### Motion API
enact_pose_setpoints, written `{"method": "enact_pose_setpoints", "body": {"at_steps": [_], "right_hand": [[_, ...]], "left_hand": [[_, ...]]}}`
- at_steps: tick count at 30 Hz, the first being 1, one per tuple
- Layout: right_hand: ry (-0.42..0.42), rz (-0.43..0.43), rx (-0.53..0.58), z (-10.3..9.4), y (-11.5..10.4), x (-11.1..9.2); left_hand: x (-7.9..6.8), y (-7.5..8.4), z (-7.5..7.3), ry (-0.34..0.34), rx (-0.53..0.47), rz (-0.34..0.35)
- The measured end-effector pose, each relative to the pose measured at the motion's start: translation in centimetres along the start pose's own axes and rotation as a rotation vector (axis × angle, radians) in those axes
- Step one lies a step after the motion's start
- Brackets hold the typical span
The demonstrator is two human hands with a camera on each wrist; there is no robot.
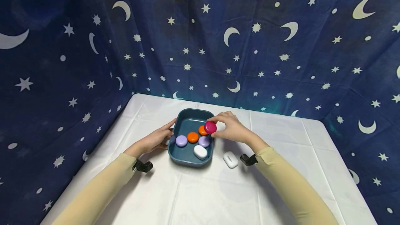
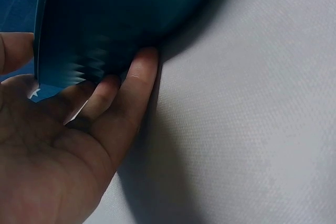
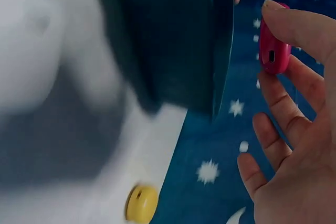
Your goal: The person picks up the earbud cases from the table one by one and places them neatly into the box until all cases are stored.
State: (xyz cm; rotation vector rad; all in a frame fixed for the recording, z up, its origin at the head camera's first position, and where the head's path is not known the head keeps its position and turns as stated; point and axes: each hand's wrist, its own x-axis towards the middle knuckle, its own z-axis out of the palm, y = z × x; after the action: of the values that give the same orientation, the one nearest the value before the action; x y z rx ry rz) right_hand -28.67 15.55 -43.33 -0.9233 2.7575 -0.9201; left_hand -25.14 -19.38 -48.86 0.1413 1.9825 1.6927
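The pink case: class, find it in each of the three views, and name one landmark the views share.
Head: the pink case is pinched by the right hand over the right rim of the teal tray.
Left wrist: not in it.
Right wrist: upper right, between thumb and fingertips.
Shared landmark: the teal tray.
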Motion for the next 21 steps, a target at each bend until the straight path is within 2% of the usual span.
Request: {"method": "enact_pose_setpoints", "body": {"at_steps": [6,11,17,21], "right_hand": [[-0.107,-0.050,-0.053,2.0,-2.0,1.6],[-0.191,-0.092,-0.105,3.6,-2.9,2.5],[-0.227,-0.148,-0.151,4.9,-3.6,3.2],[-0.228,-0.150,-0.137,4.9,-3.7,3.3]], "left_hand": [[0.1,-0.1,0.0,-0.006,-0.010,-0.002],[0.0,0.0,0.0,-0.003,-0.012,-0.005],[0.0,0.1,0.0,-0.002,0.000,-0.003],[0.0,0.1,-0.1,-0.001,0.001,-0.011]]}}
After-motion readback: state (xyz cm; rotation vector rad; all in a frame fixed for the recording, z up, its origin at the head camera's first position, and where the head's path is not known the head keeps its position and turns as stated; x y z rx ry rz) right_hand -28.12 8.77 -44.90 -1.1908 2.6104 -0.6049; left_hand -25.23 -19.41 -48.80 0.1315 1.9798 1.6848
